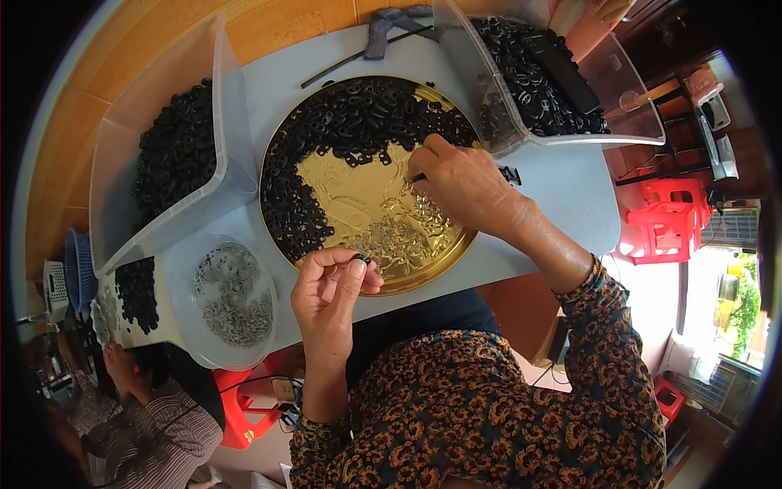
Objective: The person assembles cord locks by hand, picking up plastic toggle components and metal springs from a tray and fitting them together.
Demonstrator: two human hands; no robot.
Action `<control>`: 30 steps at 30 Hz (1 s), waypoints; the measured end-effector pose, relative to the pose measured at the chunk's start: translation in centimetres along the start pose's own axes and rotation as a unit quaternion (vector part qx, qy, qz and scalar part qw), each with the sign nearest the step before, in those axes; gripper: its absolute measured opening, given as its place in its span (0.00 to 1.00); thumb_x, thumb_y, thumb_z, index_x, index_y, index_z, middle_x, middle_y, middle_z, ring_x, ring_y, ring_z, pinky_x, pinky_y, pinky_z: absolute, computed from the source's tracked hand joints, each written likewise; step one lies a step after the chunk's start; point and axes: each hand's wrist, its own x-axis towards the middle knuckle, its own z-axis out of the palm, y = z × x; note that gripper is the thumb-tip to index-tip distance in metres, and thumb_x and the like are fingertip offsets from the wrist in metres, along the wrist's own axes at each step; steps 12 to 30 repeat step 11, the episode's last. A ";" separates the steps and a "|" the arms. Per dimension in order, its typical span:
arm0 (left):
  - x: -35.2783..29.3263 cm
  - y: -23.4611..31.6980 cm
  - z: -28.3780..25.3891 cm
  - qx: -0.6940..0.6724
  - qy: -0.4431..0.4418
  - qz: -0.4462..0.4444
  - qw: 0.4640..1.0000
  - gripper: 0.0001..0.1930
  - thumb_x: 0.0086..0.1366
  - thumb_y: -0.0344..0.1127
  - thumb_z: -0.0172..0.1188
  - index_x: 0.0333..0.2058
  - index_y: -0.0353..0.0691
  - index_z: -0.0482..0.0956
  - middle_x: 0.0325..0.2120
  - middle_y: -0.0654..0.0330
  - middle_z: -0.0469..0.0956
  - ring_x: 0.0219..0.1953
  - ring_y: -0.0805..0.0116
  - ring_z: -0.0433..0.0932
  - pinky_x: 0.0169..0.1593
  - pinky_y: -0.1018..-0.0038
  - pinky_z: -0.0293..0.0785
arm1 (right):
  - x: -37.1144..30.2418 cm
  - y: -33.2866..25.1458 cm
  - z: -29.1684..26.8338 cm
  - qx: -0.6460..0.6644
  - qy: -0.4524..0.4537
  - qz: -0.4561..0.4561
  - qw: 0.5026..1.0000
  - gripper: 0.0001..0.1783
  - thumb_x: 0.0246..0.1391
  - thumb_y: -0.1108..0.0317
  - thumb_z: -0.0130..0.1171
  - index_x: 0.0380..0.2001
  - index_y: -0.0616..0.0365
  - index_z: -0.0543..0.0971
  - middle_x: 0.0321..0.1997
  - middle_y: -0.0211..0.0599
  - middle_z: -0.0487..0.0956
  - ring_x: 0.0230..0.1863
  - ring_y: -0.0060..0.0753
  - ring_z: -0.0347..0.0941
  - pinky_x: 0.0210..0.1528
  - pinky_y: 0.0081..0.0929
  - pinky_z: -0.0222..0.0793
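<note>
Over the near rim of a round gold tray [461,251], my left hand [326,293] pinches a small black plastic piece [362,258] between thumb and fingertips. My right hand [466,186] reaches over the tray's right side with its fingers closed. A bit of something dark [419,177] shows at those fingertips; its kind is too hidden to tell. Small black plastic pieces [366,114] with holes lie heaped along the tray's far and left sides. Small shiny metal pieces [399,243] are scattered on its near side, below my right hand.
Clear plastic bins [232,155] of black pieces stand at left and right. A round clear tub [262,334] of small metal parts sits front left. Behind the tray lies a thin black rod [334,69]. At lower left, another person's hand [122,367] is near more black pieces [137,295].
</note>
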 end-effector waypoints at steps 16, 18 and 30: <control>0.0 0.3 0.9 0.000 0.006 -0.001 1.000 0.07 0.65 0.28 0.56 0.41 0.35 0.73 0.32 0.56 0.78 0.29 0.70 0.77 0.35 0.74 0.74 | -1.9 -0.8 1.0 0.620 -0.052 0.132 0.772 0.11 0.62 0.65 0.53 0.46 0.50 0.79 0.47 0.36 0.79 0.41 0.38 0.79 0.45 0.34 0.76; 0.0 0.3 0.9 0.000 0.006 -0.001 1.000 0.07 0.65 0.28 0.56 0.41 0.35 0.73 0.32 0.56 0.78 0.29 0.70 0.77 0.35 0.74 0.74 | -1.9 -0.8 1.0 0.620 -0.052 0.132 0.772 0.11 0.62 0.65 0.53 0.46 0.50 0.79 0.47 0.36 0.79 0.41 0.38 0.79 0.45 0.34 0.76; 0.0 0.3 0.9 0.000 0.006 -0.001 1.000 0.07 0.65 0.28 0.56 0.41 0.35 0.73 0.32 0.56 0.78 0.29 0.70 0.77 0.35 0.74 0.74 | -1.9 -0.8 1.0 0.620 -0.052 0.132 0.772 0.11 0.62 0.65 0.53 0.46 0.50 0.79 0.47 0.36 0.79 0.41 0.38 0.79 0.45 0.34 0.76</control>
